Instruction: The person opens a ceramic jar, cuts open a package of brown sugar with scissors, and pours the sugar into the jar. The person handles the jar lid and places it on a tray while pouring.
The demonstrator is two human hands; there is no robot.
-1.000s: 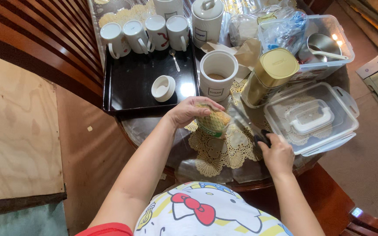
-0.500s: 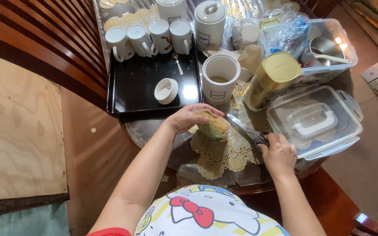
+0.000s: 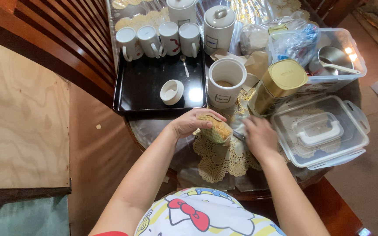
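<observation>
Right hand (image 3: pixel 259 136) moved beside packet (image 3: pixel 215 128)

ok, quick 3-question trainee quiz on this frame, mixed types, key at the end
1. True or false: the left hand holds a yellow-green packet over the lace doily.
2. Multiple choice: where does the small white lid lie? A) in the clear box B) on the black tray C) on the gold tin
3. Fill in: the open white canister stands next to the tilted ___ tin.

Key
1. True.
2. B.
3. Gold.

Note: the right hand is close beside the packet, with scissors partly hidden under it.
</observation>
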